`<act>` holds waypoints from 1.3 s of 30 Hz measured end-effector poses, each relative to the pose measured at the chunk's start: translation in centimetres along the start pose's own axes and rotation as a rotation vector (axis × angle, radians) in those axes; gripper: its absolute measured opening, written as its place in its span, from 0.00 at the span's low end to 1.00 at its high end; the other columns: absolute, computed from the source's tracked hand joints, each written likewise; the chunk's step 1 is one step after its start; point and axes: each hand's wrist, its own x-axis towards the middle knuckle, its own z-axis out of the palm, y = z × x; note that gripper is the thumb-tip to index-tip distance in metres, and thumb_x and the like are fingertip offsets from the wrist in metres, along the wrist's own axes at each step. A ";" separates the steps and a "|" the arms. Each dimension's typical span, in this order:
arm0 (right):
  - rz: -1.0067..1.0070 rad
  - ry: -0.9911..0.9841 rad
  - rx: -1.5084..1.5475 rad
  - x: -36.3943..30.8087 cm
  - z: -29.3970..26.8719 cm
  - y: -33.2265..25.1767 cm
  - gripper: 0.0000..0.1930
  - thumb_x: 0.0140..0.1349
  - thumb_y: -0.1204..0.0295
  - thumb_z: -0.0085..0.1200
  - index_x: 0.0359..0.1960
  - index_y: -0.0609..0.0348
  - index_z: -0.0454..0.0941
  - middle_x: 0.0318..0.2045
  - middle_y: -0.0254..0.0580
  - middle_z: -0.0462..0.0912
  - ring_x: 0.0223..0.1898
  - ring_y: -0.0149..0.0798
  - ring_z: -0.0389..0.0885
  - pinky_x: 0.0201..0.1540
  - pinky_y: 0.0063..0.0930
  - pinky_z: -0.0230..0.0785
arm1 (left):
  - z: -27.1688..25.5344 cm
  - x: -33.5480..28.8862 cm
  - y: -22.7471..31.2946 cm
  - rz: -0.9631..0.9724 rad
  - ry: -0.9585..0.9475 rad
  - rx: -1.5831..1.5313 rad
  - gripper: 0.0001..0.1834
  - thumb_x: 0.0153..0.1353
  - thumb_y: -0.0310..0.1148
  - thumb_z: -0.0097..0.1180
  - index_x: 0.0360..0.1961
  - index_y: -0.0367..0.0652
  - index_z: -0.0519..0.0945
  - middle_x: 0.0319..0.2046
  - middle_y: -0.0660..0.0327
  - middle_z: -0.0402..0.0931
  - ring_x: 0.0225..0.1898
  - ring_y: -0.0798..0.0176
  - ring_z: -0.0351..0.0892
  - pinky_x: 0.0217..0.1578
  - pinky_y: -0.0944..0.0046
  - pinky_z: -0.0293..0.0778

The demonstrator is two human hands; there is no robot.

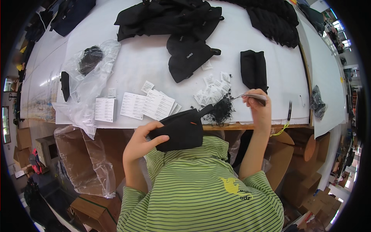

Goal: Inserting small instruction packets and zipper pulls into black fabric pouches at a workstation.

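Observation:
My left hand [147, 139] is closed round the edge of a black fabric pouch [179, 133], thumb on its front, held at the table's near edge. A small orange mark shows on the pouch, and a black strap [206, 111] sticks out from its upper right corner. In my right hand [258, 103] are metal thread snips [253, 96], their thin tip pointing left over a tangle of black thread scraps [222, 112]. The tip is near the strap; whether it touches is too small to tell. Small white labels [213, 89] lie loosely heaped behind the scraps.
White printed cards [158, 104] lie left of the labels, beside a clear plastic bag [87, 77]. Black pouches [189, 58] are piled at the back, with one separate black pouch [253, 69] on the right. A black pointed tool [290, 111] with yellow cord lies near the right edge.

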 end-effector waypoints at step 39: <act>0.392 0.053 0.759 -1.4 9.7 4.0 0.19 0.70 0.56 0.39 0.29 0.56 0.73 0.04 0.31 0.61 0.06 0.28 0.54 0.13 0.22 0.46 | 4.4 1.8 1.0 0.137 -0.254 0.268 0.13 0.55 0.36 0.62 0.36 0.38 0.77 0.26 0.58 0.75 0.28 0.61 0.72 0.29 0.66 0.67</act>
